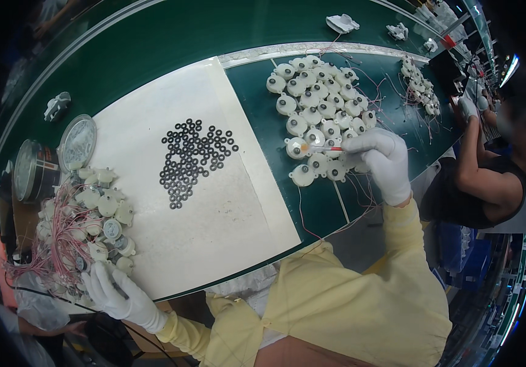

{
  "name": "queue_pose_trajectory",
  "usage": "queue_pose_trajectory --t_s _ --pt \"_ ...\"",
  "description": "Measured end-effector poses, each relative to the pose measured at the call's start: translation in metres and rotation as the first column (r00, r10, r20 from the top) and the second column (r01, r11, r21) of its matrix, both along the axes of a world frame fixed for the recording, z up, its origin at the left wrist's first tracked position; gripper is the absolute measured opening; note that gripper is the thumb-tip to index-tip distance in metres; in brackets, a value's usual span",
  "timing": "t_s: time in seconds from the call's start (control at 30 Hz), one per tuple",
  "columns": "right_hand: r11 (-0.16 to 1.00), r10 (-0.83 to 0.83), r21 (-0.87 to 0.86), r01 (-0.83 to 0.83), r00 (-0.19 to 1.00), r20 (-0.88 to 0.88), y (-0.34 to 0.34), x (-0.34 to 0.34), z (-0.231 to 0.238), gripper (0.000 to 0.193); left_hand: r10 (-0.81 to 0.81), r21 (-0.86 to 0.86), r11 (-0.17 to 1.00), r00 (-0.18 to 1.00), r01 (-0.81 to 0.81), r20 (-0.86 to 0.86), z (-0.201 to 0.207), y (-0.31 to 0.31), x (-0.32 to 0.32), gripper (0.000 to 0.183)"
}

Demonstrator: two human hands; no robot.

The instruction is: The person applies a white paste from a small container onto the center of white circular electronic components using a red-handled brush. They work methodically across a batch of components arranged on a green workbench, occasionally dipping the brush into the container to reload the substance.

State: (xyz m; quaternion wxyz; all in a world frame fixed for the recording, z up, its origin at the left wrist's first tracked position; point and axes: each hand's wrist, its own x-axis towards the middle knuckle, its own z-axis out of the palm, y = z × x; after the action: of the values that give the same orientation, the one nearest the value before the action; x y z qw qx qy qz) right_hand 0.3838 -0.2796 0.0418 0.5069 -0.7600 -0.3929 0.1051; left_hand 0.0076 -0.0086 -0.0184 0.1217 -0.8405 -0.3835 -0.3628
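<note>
My right hand [382, 160], in a white glove, is closed on a thin brush [330, 148] with a red and pale handle. Its orange-tinted tip rests over one of the white round motors [297, 124], which stand in a dense group on the green table. Most carry a dark ring or shaft on top, and pink and white wires trail off their right side. My left hand [119, 296], gloved too, has its fingers apart at the near edge of a heap of similar motors [109, 206] with tangled pink wires [62, 235].
Many small black rings [192, 156] lie spread on a white board [232, 214]. A round tub [33, 171] and a clear lid [78, 144] stand at the left. More motors [420, 85] lie farther right, near a co-worker [489, 171]. White parts [342, 24] sit on the green belt behind.
</note>
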Motion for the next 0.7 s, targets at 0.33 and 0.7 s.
queue_pose_trajectory --t_s 0.33,0.7 --pt "1.000 0.012 -0.016 -0.009 0.978 0.207 0.014 0.000 -0.008 0.038 -0.009 0.003 1.000 1.000 0.009 0.009 -0.001 -0.001 -0.001 0.031" --pt "0.998 0.004 -0.055 0.003 0.992 0.130 0.009 0.004 -0.011 0.038 -0.028 0.013 1.000 1.000 0.028 0.010 0.000 0.000 -0.002 0.031"
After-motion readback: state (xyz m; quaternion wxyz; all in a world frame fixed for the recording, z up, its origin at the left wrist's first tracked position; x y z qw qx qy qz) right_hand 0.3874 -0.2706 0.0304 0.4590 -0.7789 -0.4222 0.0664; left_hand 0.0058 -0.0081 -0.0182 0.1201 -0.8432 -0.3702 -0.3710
